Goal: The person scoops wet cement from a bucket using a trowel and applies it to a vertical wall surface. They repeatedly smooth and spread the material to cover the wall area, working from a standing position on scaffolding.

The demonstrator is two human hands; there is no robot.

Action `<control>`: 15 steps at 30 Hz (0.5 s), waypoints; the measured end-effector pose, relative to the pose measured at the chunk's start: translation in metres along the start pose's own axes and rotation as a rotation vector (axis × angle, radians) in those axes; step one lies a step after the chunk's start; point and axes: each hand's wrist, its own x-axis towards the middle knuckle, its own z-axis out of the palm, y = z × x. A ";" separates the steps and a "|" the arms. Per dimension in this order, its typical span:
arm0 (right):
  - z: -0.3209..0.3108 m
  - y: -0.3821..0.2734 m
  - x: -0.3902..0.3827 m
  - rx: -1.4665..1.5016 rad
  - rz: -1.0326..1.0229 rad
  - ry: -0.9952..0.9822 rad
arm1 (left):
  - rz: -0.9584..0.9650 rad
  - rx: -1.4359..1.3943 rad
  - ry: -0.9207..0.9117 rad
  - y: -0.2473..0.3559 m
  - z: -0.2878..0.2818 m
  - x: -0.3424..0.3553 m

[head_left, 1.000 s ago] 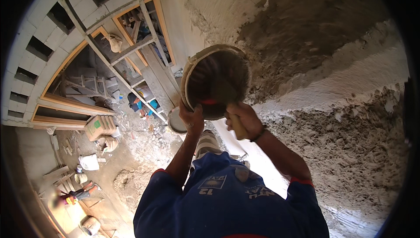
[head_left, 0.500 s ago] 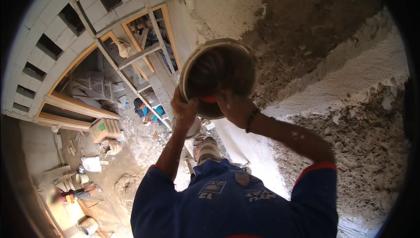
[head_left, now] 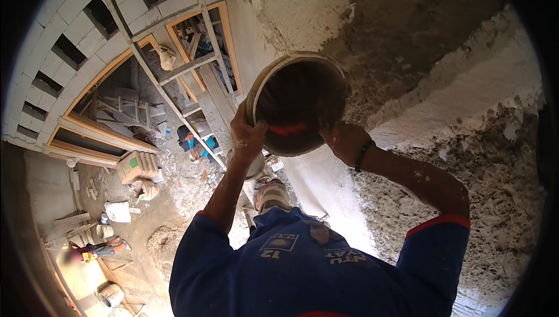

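A round bucket (head_left: 254, 98) is tipped so that its dark mouth faces me, held up in front of the wall. My left hand (head_left: 247, 137) grips its left rim, with the thumb at the mouth. At the lower right rim is my right hand (head_left: 347, 144), its fingers curled and partly lost in the shadow of the mouth. Whatever those fingers hold is too dark and blurred to name. Low inside the bucket shows a blurred red thing (head_left: 288, 129). Wet grey plaster (head_left: 402, 23) covers the wall just beyond the bucket.
A ladder-like frame (head_left: 152, 78) slants down on the left. One person (head_left: 198, 143) crouches on the floor below, another (head_left: 96, 251) sits at lower left. Stacked bags (head_left: 137, 167) and a white sack (head_left: 118, 212) lie there. Rough wall (head_left: 460, 183) is close on my right.
My right hand has moved right, from inside the bucket's mouth to its lower right rim. The bucket has shifted slightly right, with my left hand still on it.
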 end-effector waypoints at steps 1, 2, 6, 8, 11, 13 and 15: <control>-0.003 0.002 -0.004 -0.045 -0.010 -0.012 | -0.020 -0.019 -0.013 0.003 0.001 -0.002; -0.020 0.001 -0.007 -0.091 -0.027 -0.024 | -0.042 -0.036 -0.020 0.004 0.002 -0.004; -0.032 0.008 0.004 -0.043 -0.122 0.347 | 0.102 0.063 -0.002 0.004 0.015 -0.011; 0.003 0.006 0.004 -0.173 -0.125 0.398 | 0.059 0.086 -0.014 0.015 0.019 -0.013; 0.011 -0.002 -0.008 -0.052 -0.046 0.114 | 0.009 0.020 0.027 0.013 0.020 -0.014; -0.003 -0.001 -0.017 0.069 0.002 -0.034 | 0.057 0.046 0.050 0.006 0.020 -0.017; -0.033 0.006 -0.026 0.122 0.003 -0.015 | 0.100 0.091 0.090 0.001 0.017 -0.020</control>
